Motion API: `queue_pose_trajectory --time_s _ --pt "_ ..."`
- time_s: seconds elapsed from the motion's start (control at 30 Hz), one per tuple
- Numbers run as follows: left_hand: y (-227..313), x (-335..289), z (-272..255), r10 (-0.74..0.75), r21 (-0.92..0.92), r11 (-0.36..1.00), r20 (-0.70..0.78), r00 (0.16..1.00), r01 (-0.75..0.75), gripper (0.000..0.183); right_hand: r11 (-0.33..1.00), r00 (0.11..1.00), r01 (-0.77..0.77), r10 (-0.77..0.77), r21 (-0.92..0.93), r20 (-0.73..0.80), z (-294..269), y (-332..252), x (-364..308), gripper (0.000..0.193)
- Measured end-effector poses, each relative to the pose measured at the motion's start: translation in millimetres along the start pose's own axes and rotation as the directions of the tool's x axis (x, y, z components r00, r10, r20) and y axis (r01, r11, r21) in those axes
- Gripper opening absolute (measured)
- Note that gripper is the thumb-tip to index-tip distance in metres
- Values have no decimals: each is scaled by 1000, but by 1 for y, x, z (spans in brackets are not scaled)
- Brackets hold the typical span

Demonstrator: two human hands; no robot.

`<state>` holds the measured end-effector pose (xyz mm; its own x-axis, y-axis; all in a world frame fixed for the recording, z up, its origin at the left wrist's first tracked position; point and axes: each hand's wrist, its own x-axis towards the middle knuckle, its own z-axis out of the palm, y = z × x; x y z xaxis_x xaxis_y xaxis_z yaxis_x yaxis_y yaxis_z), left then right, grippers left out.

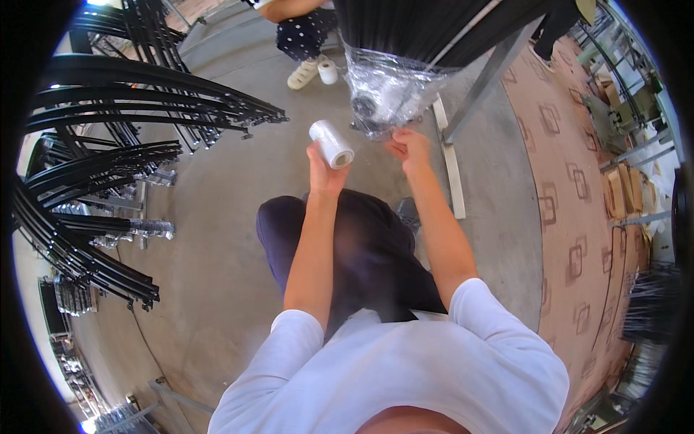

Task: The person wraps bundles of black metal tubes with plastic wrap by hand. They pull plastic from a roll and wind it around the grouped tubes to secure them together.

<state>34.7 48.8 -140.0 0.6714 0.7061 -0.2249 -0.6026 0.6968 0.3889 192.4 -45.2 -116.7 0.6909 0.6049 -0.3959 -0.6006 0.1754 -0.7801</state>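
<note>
My left hand (324, 176) is closed round the lower part of a roll of clear stretch film (331, 142), its cardboard core facing me. To its right, my right hand (410, 150) has its fingers pinched together at the lower edge of the film wrapping (390, 98). That wrapping covers the end of a thick bundle of long black strips (412, 29), which hangs down from the top of the view. What exactly lies between the right fingertips is small and partly hidden.
Racks of curved black strips (159, 94) crowd the left side. A grey metal post (481, 87) stands right of the bundle on a pale floor bar (452, 170). Ahead, another person's shoe (302, 75) is beside a second film roll (327, 71). Patterned carpet (571, 217) runs along the right.
</note>
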Motion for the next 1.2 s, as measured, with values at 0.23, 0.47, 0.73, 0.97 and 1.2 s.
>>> queue_pose_trajectory --time_s 0.23,0.47,0.73,0.97,1.2 --pt "14 8 54 188 348 924 -49 981 -160 47 993 984 -63 46 96 172 20 -18 79 32" --pt "32 32 56 117 400 903 115 986 -154 42 997 966 -24 5 69 260 28 -22 110 32" --pt "35 23 53 95 262 954 192 977 -145 58 999 962 -2 -13 55 272 16 -10 106 33" --pt "11 20 47 45 411 902 208 977 -129 90 999 960 11 -20 35 279 3 -15 98 33" --pt "0 16 53 281 643 -471 758 588 -604 72 999 956 41 -46 25 289 -37 -24 79 34"
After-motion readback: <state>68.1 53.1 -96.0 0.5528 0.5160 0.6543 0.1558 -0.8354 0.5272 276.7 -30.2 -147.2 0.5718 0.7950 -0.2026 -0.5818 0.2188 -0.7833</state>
